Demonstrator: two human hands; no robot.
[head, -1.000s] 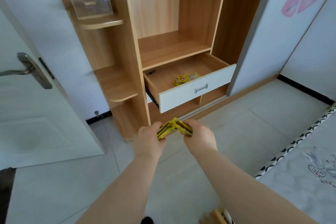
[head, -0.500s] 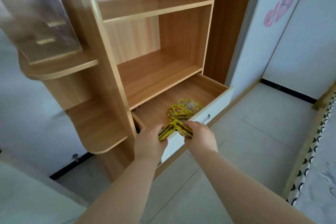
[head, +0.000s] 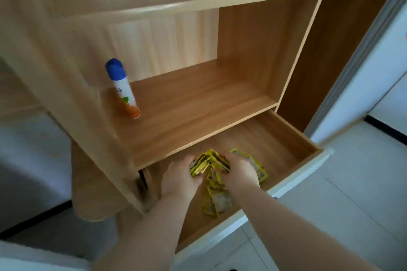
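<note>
Yellow cards (head: 209,161) are gripped by our left hand (head: 179,177) and right hand (head: 240,174) together; we should lower them flat onto the loose pile (head: 218,201) in the drawer (head: 275,138).

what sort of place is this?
Likely a room in a home: a wooden shelf unit with an open drawer of cards, a spray can on its shelf, a tiled floor.

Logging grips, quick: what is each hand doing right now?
Left hand: holding the yellow cards.
Right hand: holding the same yellow cards.
</note>
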